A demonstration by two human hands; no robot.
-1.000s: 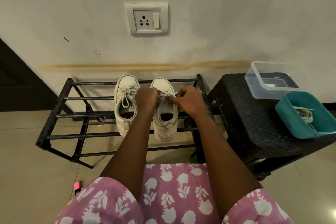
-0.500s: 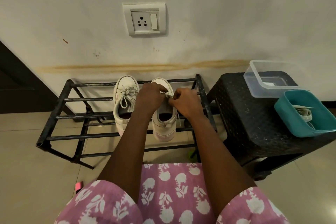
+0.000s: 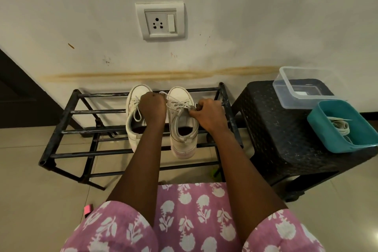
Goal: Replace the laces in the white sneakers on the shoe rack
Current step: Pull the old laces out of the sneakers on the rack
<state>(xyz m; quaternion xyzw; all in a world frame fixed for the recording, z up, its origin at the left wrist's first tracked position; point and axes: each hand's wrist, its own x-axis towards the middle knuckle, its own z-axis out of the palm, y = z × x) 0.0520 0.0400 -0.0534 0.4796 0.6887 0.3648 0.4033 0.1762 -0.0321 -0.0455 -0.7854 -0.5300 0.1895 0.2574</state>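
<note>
On the rack [image 3: 98,111], sneakers [image 3: 181,96] lengthwise, toes toward wall [image 3: 235,26]

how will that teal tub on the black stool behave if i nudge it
Probably light and easy to slide: the teal tub looks like thin plastic holding only a few laces. It may tip off, since it sits tilted at the near corner of the black stool, seemingly past the edge.
</note>
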